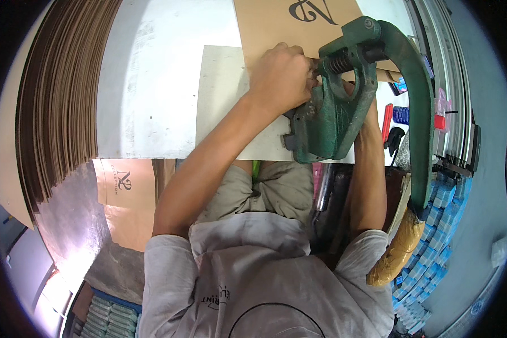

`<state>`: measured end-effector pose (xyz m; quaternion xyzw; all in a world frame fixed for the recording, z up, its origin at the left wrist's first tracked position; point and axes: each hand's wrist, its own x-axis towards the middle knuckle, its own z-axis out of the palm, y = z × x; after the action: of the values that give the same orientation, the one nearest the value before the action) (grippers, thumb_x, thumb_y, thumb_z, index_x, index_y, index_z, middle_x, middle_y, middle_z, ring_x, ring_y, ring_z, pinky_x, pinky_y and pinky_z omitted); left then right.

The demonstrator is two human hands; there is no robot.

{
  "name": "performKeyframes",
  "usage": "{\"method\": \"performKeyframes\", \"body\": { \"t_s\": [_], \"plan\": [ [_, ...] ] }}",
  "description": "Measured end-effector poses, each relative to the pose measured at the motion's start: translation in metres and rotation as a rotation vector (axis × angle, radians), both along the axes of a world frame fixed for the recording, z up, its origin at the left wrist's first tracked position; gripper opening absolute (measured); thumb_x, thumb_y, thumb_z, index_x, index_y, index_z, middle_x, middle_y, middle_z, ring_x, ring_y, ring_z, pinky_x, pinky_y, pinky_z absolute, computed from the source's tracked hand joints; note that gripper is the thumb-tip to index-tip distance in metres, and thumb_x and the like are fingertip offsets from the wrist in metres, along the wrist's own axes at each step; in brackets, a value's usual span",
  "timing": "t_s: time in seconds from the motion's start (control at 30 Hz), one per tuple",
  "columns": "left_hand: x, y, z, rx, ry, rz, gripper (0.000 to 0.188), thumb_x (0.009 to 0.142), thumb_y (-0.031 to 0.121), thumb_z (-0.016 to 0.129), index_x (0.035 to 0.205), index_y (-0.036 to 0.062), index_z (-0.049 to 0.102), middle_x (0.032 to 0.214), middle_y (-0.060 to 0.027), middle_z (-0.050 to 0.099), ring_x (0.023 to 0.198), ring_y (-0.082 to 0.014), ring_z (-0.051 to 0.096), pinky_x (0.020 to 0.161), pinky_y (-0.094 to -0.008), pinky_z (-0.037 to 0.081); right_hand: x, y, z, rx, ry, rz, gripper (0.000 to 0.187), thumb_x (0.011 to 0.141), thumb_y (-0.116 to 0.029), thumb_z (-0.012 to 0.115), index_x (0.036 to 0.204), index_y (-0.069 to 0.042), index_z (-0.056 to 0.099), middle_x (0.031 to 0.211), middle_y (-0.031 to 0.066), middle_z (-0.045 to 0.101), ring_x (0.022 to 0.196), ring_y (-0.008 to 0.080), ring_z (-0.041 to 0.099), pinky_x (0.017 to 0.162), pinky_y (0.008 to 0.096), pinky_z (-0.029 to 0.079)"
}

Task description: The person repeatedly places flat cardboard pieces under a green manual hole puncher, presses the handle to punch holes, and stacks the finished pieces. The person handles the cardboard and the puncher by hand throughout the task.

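Note:
A green cast-metal hand press (343, 107) with a spring and a long curved lever stands at the front edge of the white table, right of centre. My left hand (281, 73) is curled closed beside the jaw of the press, over the near part of a brown paper sheet or bag (265, 25) with black print. Its fingertips are hidden, and I cannot make out what they hold. My right hand (349, 87) reaches up behind the press, which covers nearly all of it. Under my left wrist lies a pale grey board (219, 84).
Brown cardboard sheets (62, 84) stand stacked at the left. Right of the press are a red-handled tool (387, 121) and a blue can (400, 115). The lever's tape-wrapped handle (400, 248) hangs by my right arm. Blue-wrapped packs (434, 242) are piled at the lower right.

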<state>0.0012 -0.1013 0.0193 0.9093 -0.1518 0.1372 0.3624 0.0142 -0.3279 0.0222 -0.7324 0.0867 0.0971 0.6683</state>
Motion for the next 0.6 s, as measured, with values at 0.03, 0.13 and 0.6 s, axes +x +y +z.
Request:
{"method": "performKeyframes", "body": {
  "t_s": [0.03,0.13,0.6],
  "plan": [
    [0.001,0.001,0.002,0.017,0.005,-0.005,0.012,0.076,0.014,0.078,0.083,0.0036,0.077,0.091,-0.0151,0.071,0.092,-0.0357,0.066,0.084,-0.0453,0.056,0.000,0.001,0.000,0.038,0.028,-0.019,0.015,0.094,-0.009,0.069,0.093,0.006,0.071,0.083,0.0092,0.071,0.066,0.0155,0.067,0.059,0.0298,0.054],
    [0.000,-0.005,0.009,0.030,0.005,-0.008,0.012,0.075,0.012,0.077,0.084,0.0034,0.077,0.091,-0.0155,0.070,0.093,-0.0360,0.066,0.084,-0.0455,0.056,-0.002,-0.001,0.016,-0.117,0.096,0.073,0.018,0.095,-0.014,0.069,0.096,0.004,0.070,0.082,0.0083,0.069,0.064,0.0136,0.064,0.055,0.0276,0.050],
    [-0.004,0.000,0.018,0.092,0.049,0.032,0.016,0.075,0.015,0.080,0.084,0.0027,0.076,0.091,-0.0159,0.070,0.093,-0.0363,0.067,0.084,-0.0459,0.056,-0.128,0.037,0.153,-1.146,-0.961,0.715,0.055,0.098,-0.054,0.057,0.137,-0.015,0.063,0.136,0.0095,0.060,0.124,0.0300,0.056,0.102,0.0615,0.028]
  ]
}}
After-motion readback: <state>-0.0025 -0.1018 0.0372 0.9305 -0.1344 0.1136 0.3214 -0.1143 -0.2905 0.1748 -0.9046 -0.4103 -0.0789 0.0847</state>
